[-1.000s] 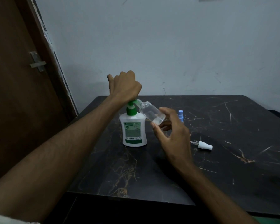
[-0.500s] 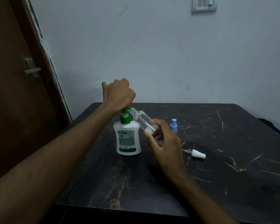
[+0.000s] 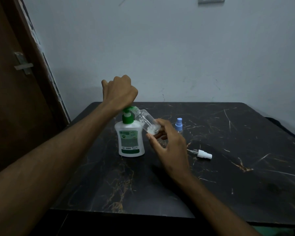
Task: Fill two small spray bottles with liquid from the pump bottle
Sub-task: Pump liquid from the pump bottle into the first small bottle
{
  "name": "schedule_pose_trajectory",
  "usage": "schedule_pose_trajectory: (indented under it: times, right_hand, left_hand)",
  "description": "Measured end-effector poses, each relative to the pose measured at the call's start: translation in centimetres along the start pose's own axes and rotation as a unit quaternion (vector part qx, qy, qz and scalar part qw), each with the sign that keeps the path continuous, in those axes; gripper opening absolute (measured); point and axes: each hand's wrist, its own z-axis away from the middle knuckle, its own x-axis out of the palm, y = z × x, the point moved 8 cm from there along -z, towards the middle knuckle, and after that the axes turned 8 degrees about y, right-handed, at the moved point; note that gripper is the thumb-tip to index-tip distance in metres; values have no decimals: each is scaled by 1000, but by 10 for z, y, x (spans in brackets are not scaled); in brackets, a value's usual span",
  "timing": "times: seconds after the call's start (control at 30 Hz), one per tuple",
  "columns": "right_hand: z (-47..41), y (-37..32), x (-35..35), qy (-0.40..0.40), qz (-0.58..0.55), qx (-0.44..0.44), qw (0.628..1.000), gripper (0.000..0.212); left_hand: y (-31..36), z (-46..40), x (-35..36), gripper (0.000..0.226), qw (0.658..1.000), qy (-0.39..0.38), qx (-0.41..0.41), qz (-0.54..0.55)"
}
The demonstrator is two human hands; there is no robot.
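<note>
Your right hand pinches the clear bottle, tilted, its mouth at the pump bottle spout. Your left hand, fingers curled, presses the pump head. Right of the pump bottle stand a blue-capped bottle and, nearer you, a white sprayer.

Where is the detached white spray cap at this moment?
In the head view, the white spray cap lies on its side on the table, right of the right hand, nearer than the blue-capped bottle.
</note>
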Motion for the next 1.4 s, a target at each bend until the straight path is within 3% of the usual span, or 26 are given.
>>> schedule_pose_trajectory:
  times: [1.4]
  right_hand:
    - [1, 0, -4, 23, -11, 10, 1000, 32]
  left_hand:
    - [0, 0, -4, 16, 1000, 9, 10, 1]
